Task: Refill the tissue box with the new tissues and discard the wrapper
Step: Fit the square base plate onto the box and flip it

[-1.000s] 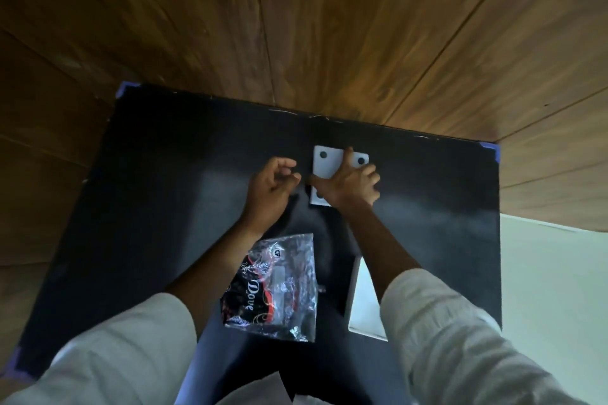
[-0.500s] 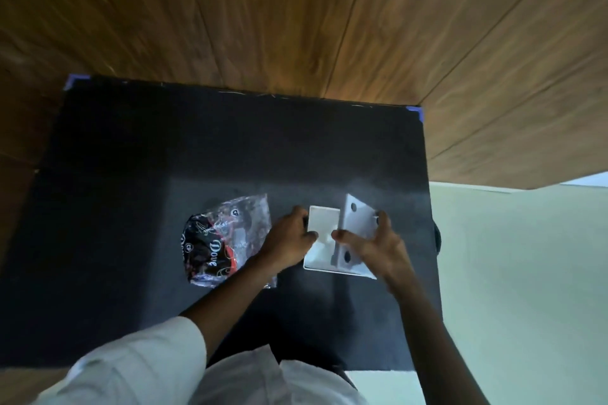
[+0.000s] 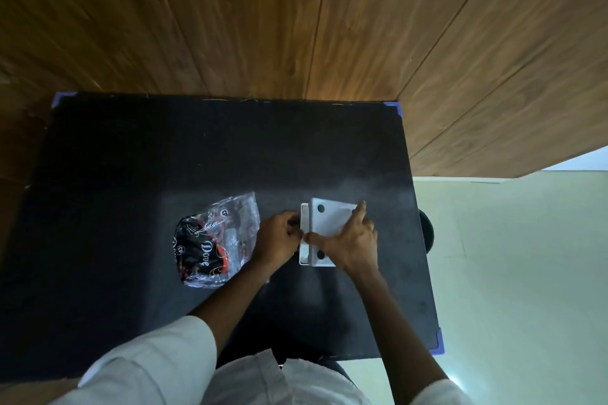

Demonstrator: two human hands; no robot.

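Note:
A white tissue box (image 3: pixel 324 219) with two round holes in its upper panel lies on the black table (image 3: pixel 131 174), right of centre. My right hand (image 3: pixel 352 240) presses flat on the panel, fingers spread, thumb at its left edge. My left hand (image 3: pixel 279 237) grips the box's left edge, fingers curled around it. The panel sits nearly flush over the white part below. The crumpled clear wrapper (image 3: pixel 215 240) with black and red "Dove" print lies just left of my left hand, apart from it. The tissues themselves are hidden.
The table's right edge runs close to the box, with a dark round object (image 3: pixel 427 233) just beyond it and pale floor (image 3: pixel 526 273) further right. A wooden panelled wall (image 3: pixel 296 26) stands behind the table. My white sleeves fill the bottom of the view.
The holed white panel, held at the far side a second ago, came to the near white piece and now lies down over it. The head view shifted right.

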